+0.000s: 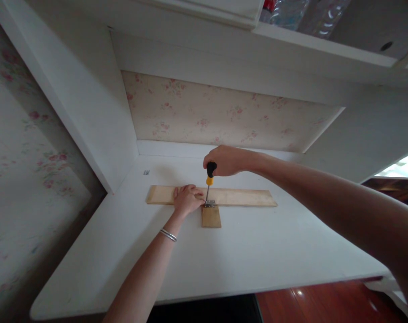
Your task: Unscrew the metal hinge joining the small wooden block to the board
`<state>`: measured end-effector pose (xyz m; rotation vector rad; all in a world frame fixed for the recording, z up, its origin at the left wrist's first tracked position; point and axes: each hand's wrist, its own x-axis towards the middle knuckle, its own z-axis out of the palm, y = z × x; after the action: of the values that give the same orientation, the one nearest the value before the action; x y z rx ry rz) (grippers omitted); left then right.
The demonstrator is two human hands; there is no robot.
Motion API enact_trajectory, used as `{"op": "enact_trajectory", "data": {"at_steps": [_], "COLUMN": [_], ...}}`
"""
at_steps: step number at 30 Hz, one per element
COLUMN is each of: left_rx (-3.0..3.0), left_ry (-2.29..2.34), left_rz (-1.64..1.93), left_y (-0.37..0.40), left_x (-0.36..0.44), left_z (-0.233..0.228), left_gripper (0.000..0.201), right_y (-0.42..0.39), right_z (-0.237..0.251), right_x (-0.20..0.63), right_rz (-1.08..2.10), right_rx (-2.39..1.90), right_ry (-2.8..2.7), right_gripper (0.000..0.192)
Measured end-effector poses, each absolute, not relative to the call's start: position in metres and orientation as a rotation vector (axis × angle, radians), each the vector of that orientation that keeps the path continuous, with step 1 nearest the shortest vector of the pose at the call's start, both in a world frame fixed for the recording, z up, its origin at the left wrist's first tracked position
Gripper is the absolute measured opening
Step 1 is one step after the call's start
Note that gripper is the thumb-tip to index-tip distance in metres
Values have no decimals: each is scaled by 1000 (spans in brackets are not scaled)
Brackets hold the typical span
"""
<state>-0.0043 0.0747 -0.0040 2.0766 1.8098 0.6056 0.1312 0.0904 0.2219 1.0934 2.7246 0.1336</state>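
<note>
My right hand [226,160] is wrapped round the black and yellow handle of a screwdriver [209,181], which points almost straight down. The tip of its shaft meets a small metal hinge [210,203]. The hinge lies where a long wooden board [244,197] and a short wooden piece [211,217] come together. My left hand [188,198] holds the long board down left of the hinge, its fingers bent over the wood. Its thumb and forefinger reach the hinge's left edge; whether they pinch a screw is too small to tell.
The wood lies on a white desktop [258,251] with a side panel [86,98] at the left and a shelf overhead. A small metal piece [146,172] lies at the back left. Plastic bottles [291,13] stand in the upper shelf.
</note>
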Motion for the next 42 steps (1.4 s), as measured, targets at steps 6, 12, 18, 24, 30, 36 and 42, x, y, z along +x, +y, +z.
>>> {"op": "enact_trajectory", "data": {"at_steps": [6,12,18,24,30,36,42], "left_rx": [2079,2087,2084,2087,2087,2088,2083], "left_ry": [1793,1794,1789,1785,1791,1793,1786], "left_rz": [627,588,609,640,638,626,638], "left_y": [75,74,75,76,76,75,75], "left_x": [-5,-4,-5,-5,-5,-4,-5], "left_z": [-4,-2,-4,-6,-6,-7,-6], "left_gripper": [24,24,24,24,25,24,24], "right_y": [92,90,89,86,90,94,90], "right_z": [222,220,222,226,221,220,222], "right_x": [128,134,135,131,131,133,132], "right_rz": [73,37,-134,-121,-126,-172,-135], "right_rx": [1335,1085,1322,1190,1254,1286,1101], "right_ry": [2413,2600,2458,2507,2440,2461,2607], "right_gripper": [50,28,48,49,36,46,35]}}
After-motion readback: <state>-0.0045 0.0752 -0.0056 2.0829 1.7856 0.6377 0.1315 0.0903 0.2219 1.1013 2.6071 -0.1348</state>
